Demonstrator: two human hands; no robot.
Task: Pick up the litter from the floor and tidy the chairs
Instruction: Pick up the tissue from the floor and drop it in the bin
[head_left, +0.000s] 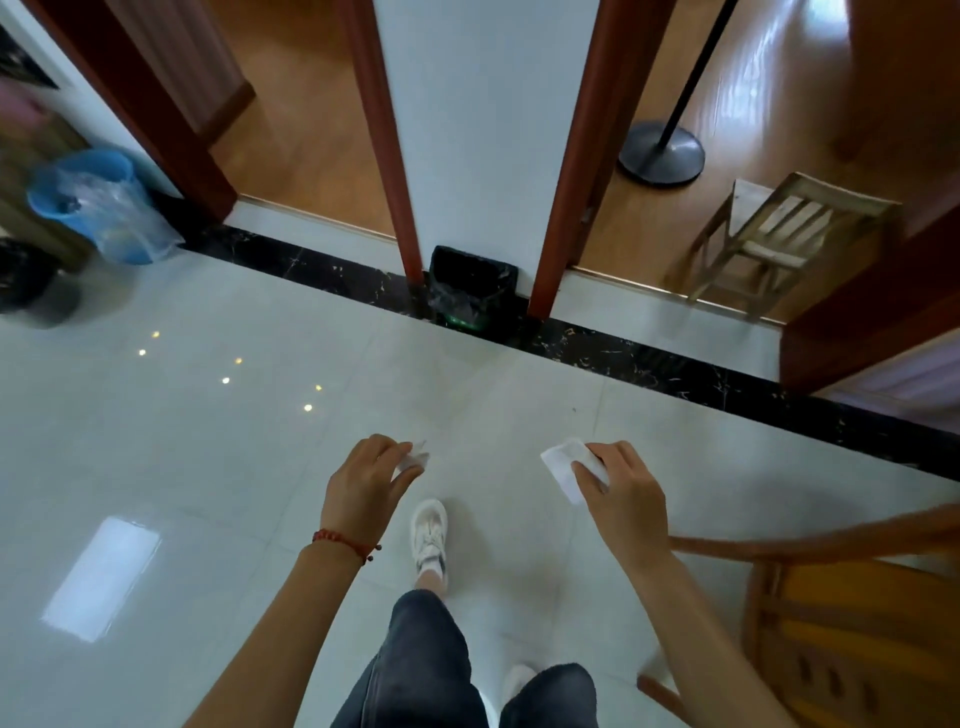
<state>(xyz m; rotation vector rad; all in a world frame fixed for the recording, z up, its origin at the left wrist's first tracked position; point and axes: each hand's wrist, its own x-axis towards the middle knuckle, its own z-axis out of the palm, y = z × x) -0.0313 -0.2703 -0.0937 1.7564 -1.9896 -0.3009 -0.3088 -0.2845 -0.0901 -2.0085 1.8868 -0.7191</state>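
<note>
My left hand (366, 480) is closed around a small crumpled white paper scrap (415, 457), whose tip pokes out past the fingers. My right hand (623, 486) grips a flat white paper piece (563, 465) between thumb and fingers. Both hands hover over the pale tiled floor, in front of my legs. A small black waste bin (470, 288) lined with a clear bag stands ahead against the white wall between two doorways. A wooden armchair (841, 618) is at my lower right. A small pale wooden chair (779, 239) stands inside the right doorway.
A blue bucket (91, 200) with a clear plastic bag stands at the far left by a door frame, with a dark bin (26, 283) beside it. A black floor-stand base (661, 153) sits in the right room. A black marble strip (675, 364) crosses the floor.
</note>
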